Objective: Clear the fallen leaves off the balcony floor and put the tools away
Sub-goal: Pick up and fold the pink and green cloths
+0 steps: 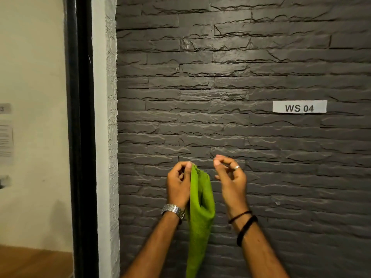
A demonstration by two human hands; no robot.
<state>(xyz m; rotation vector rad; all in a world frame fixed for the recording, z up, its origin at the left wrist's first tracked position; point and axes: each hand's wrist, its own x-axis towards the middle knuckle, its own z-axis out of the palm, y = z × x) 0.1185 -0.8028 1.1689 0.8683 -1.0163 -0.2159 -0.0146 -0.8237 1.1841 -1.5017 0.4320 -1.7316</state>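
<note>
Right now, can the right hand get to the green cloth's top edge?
Probably yes. The right hand hangs beside the green cloth, holding nothing, fingers loosely curled. Only bare wall shows in the gap between them. The left hand pinches the cloth's top corner, leaving the rest of the edge free.

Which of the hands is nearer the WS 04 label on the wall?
Right. The right hand, holding nothing, is below and left of the WS 04 label. The left hand is farther left, pinching the green cloth.

A white label [299,106] reading "WS 04" sits on the dark stone-textured wall [200,77].
</note>
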